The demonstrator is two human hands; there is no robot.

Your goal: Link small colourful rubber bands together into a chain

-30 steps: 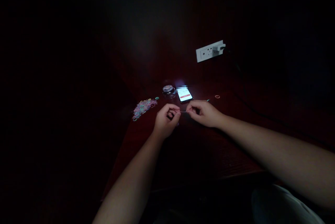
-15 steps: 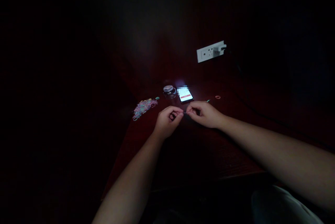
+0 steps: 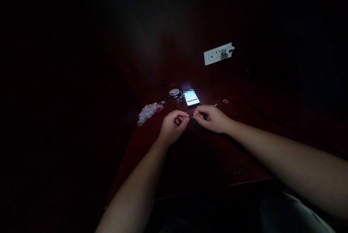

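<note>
Between my two hands runs a thin pale rubber band (image 3: 191, 117), pulled into a short straight line. My left hand (image 3: 174, 125) pinches one end of it between thumb and forefinger. The other end is in the closed fingertips of my right hand (image 3: 208, 117). To the left lies a pile of small coloured rubber bands (image 3: 150, 112), mostly pink, purple and teal. A lone pinkish-orange band (image 3: 225, 101) rests beyond my right hand, and a green piece (image 3: 215, 105), partly hidden, shows just behind that hand.
A lidded clear jar (image 3: 175, 95) stands behind my hands, beside a phone (image 3: 193, 99) with a lit screen. On the wall is a white socket panel (image 3: 218, 54) with a plug in it; a dark cable (image 3: 255, 102) runs down right. The dark red table (image 3: 201, 164) has its left edge below the pile.
Hardly anything differs: both hands keep their pinch on the stretched rubber band. The whole view has shifted very slightly.
</note>
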